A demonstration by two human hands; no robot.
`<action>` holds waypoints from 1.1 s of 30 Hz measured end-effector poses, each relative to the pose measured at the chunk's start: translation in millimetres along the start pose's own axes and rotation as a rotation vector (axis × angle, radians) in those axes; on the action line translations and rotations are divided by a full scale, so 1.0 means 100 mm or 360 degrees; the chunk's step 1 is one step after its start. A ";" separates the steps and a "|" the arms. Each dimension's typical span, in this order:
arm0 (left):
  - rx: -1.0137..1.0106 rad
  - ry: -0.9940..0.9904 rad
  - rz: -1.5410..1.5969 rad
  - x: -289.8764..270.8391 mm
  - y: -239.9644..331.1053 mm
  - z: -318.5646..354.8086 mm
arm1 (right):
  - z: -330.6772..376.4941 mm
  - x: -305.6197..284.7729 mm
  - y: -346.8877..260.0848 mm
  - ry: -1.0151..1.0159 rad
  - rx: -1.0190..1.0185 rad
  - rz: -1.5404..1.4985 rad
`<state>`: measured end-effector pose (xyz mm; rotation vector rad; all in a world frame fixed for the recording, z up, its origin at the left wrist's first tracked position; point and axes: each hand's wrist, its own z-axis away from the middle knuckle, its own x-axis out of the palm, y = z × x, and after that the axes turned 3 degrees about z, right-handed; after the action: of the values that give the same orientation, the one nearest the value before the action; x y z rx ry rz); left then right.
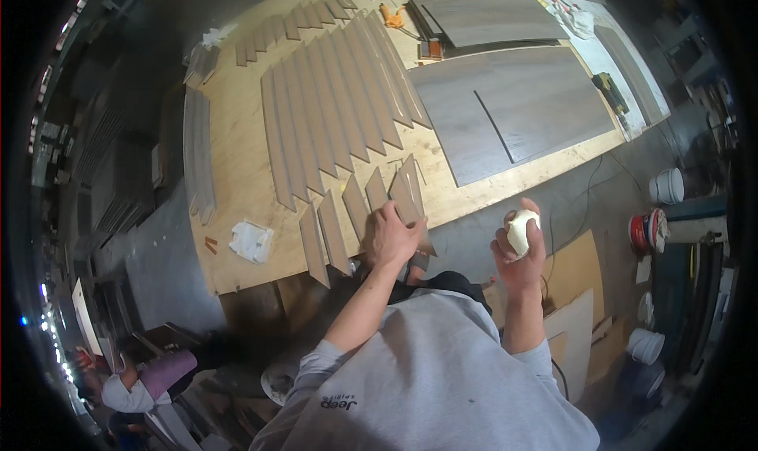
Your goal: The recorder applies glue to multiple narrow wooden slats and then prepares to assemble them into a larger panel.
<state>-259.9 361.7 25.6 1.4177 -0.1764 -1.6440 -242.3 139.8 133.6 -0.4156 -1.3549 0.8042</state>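
Observation:
My left hand [395,234] is at the table's near edge, its fingers closed on the near end of a slant-cut wooden strip [405,195]. A thin pale line runs along that strip. Off the table edge to the right, my right hand [521,265] is raised and wrapped round a cream-white rounded thing [519,232]; its exact kind does not show. Several similar loose strips [332,234] lie left of my left hand, their ends jutting past the edge. Beyond them a row of long brown strips [332,100] lies side by side, some with pale lines.
Grey wood-look panels [521,96] cover the table's right side, one bearing a dark thin strip [493,126]. An orange tool [391,15] and a dark green power tool [610,93] lie on the table. White buckets [667,186] stand at right. Another person [150,384] is at lower left.

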 end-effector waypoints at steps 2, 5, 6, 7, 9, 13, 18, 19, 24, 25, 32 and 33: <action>-0.0086 0.0007 -0.0093 0.11 0.13 -0.05 | 0.06 -0.06 -0.01 0.0023 -0.0029 -0.0021; -0.0095 -0.0068 -0.0195 0.14 0.21 -0.12 | 0.13 -0.18 -0.04 0.0028 -0.0066 -0.0048; -0.0085 -0.0071 -0.0200 0.15 0.23 -0.12 | 0.15 -0.20 -0.05 0.0043 -0.0072 -0.0062; -0.0103 -0.0089 -0.0222 0.15 0.24 -0.12 | 0.17 -0.22 -0.06 0.0055 -0.0077 -0.0076; -0.0116 -0.0098 -0.0246 0.17 0.20 -0.14 | 0.19 -0.26 -0.06 0.0051 -0.0094 -0.0088; 0.0009 0.0072 0.0295 0.20 -0.09 -0.13 | 0.20 -0.29 -0.08 0.0060 -0.0123 -0.0091; 0.0034 0.0273 0.0522 0.01 -0.27 -0.16 | 0.14 -0.24 -0.07 0.0084 -0.0071 -0.0048; 0.0020 0.0294 0.0526 0.00 -0.32 -0.16 | 0.12 -0.22 -0.06 0.0074 -0.0053 -0.0036; -0.0328 -0.0399 0.2266 -0.55 -0.31 0.02 | 0.07 -0.16 0.00 0.0018 -0.0011 -0.0065; -0.0329 -0.0366 0.2273 -0.60 -0.40 0.04 | 0.06 -0.16 0.02 0.0021 -0.0009 -0.0054; -0.0445 -0.0275 0.3171 -1.05 -0.74 0.40 | -0.01 -0.08 0.19 -0.0021 0.0098 -0.0043; -0.0433 -0.0208 0.3191 -1.11 -0.85 0.44 | -0.03 -0.05 0.21 0.0014 0.0087 -0.0012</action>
<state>-353.3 467.8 64.6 0.3250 -0.9865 -0.0093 -245.3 150.6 115.3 -0.3704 -1.3226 0.8302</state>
